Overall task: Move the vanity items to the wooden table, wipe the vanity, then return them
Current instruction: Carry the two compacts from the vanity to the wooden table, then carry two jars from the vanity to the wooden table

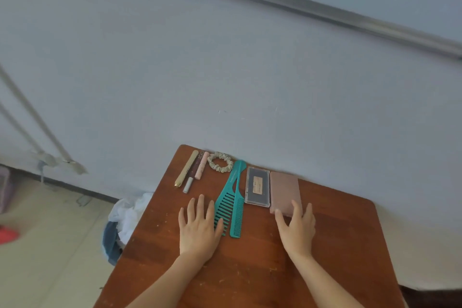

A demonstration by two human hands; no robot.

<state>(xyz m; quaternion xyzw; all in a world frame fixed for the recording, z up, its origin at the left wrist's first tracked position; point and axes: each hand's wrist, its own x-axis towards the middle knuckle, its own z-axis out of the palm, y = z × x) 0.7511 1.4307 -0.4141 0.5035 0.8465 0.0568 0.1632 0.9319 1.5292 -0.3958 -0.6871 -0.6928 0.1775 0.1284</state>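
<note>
Vanity items are lying on the wooden table (pixel 250 270), and both bare hands are resting among them. The left hand (pixel 200 229) is lying flat on the wood with its fingers straight and spread, holding nothing, and its thumb is lying over the teeth of the wide-tooth comb (pixel 223 204). The right hand (pixel 297 229) is also spread loosely, its fingertips resting on the near end of the pink case (pixel 283 189) and its thumb touching the case's near left corner. Just beside the wide-tooth comb, on its right, a teal tail comb (pixel 237 217) is lying parallel and touching it. A clear-lidded palette (pixel 257 190) is sitting between that comb and the pink case, edge to edge with the case. Farther back, a beige scrunchie (pixel 220 162) is resting near the table's far edge. To its left, three slim tubes are lying side by side: a pink tube (pixel 202 165), a dark tube with a silver cap (pixel 192 177) and a gold tube (pixel 186 169). Beyond the table's left edge, a basket (pixel 111 240) holding white cloth is standing on the floor.
</note>
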